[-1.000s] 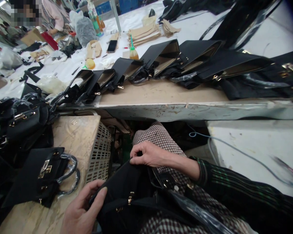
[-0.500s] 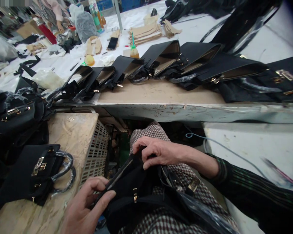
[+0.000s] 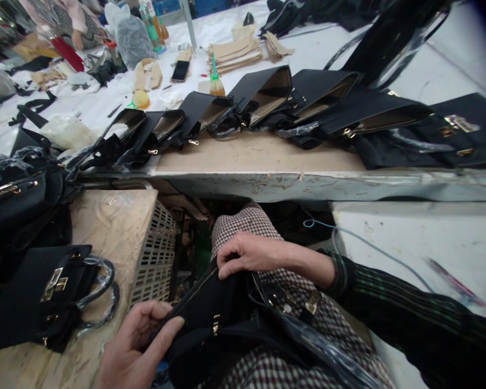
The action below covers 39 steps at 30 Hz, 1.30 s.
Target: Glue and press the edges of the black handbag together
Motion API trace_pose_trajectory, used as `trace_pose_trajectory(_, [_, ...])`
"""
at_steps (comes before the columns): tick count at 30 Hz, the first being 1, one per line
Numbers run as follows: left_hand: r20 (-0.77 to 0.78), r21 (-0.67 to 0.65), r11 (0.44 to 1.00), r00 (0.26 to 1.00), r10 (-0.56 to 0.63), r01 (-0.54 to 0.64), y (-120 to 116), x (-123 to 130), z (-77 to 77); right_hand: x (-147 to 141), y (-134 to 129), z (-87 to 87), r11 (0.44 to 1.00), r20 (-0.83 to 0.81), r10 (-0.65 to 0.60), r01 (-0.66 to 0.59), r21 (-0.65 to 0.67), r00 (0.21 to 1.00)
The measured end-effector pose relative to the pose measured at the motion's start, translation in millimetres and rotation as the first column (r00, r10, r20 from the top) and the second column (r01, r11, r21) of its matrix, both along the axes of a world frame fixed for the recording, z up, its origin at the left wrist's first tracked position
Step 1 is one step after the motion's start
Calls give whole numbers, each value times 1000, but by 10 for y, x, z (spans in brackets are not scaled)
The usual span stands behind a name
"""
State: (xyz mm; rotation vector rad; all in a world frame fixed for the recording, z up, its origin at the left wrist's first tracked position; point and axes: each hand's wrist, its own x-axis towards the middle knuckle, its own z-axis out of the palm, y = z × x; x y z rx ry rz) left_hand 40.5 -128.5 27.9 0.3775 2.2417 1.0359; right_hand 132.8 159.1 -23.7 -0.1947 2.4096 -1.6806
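Note:
A black bag (image 3: 227, 319) with gold hardware and plastic-wrapped handles lies across my lap on the checkered cloth (image 3: 247, 221). My left hand (image 3: 141, 337) pinches the near left end of the bag's edge between thumb and fingers. Farther along the same edge, my right hand (image 3: 247, 256) has thumb and fingertips closed on it. The edge runs taut between both hands. Part of the bag's inside is dark and hard to make out.
Several black bags (image 3: 263, 92) line the front of the worktable (image 3: 227, 154). Another bag (image 3: 56, 286) rests on the board at left, beside a plastic crate (image 3: 156, 248). A glue bottle (image 3: 216, 84) and phone (image 3: 180, 71) are behind. A person (image 3: 76, 21) is at upper left.
My right hand has shifted slightly left and its fingers have closed more tightly on the bag's edge. The view has shifted a little, moving the surroundings left.

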Motion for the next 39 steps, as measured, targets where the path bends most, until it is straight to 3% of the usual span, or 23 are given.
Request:
trace_pose_trajectory(8, [92,-58,998,996,-6,12,84,-17,85,-44,-94,30,969,-33,-140,144,200,990])
trace_pose_trajectory(14, [101,-85,996,995,-5,14,99,-13,68,-55,-170,-46,949,-106,-178,199,244,978])
trace_pose_trajectory(19, [31,-79,997,999,-8,11,121,6,25,-101,-181,-117,953,-249,-217,260,157,944])
trace_pose_trajectory(24, [42,-78,997,999,-25,28,173,-21,10,-149,-224,-167,970,-21,-234,235,65,972])
trace_pose_trajectory(27, [40,-159,979,992,-124,129,236,-83,15,-135,-284,-155,945,-7,-314,313,94,949])
trace_pose_trajectory(33, [11,-307,877,922,-386,371,414,-238,128,-51,-395,-146,903,-47,-415,418,101,909])
trace_pose_trajectory(39, [26,-306,808,852,-522,504,624,-266,257,6,-446,-126,881,-102,-435,446,155,895])
